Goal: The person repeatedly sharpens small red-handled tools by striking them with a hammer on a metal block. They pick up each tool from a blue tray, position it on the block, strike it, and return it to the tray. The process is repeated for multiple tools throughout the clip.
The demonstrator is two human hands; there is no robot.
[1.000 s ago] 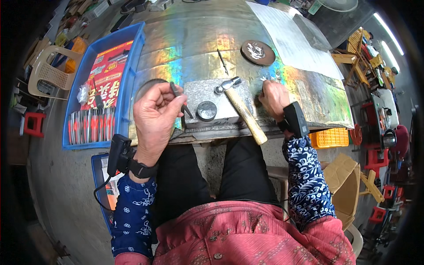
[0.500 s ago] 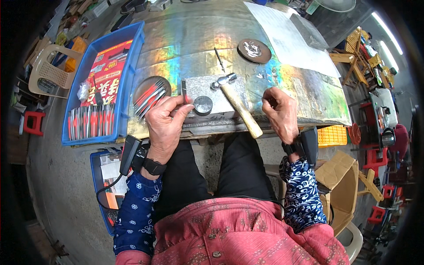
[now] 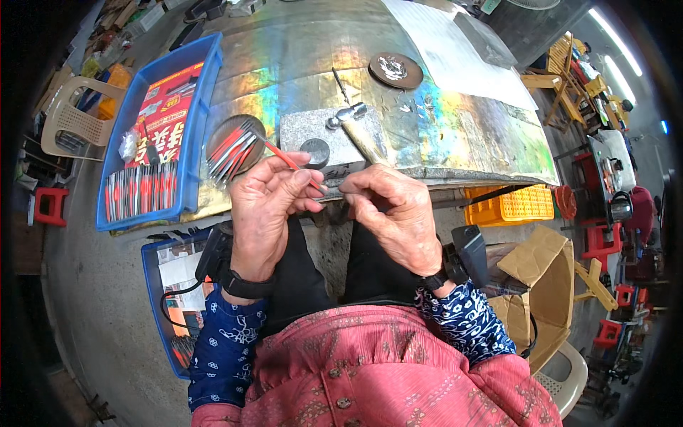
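My left hand [image 3: 262,210] grips a slim red tool [image 3: 290,162] with a dark far end; its exact kind is not clear. Close by, my right hand [image 3: 398,217] has thumb and fingers pinched together near the tool's lower end. Whatever lies in that pinch is too small to make out. Beyond the hands sits a speckled stone block [image 3: 295,127] bearing a dark round piece [image 3: 314,151] and a hammer [image 3: 364,141] with a wooden handle. Left of the block, a round dish [image 3: 215,134] holds several similar red and silver tools [image 3: 233,152].
A blue crate [image 3: 122,165] at the left contains rows of red and silver tools. A brown dish [image 3: 415,74] with pale bits and a thin pointed rod [image 3: 340,84] lie farther back. White sheets [image 3: 455,71] cover the far right; a cardboard box [image 3: 546,285] stands beside me.
My right hand has moved left and nearer to me, beside the left hand. My left hand has tilted the red tool and drawn it off the block's edge toward me.
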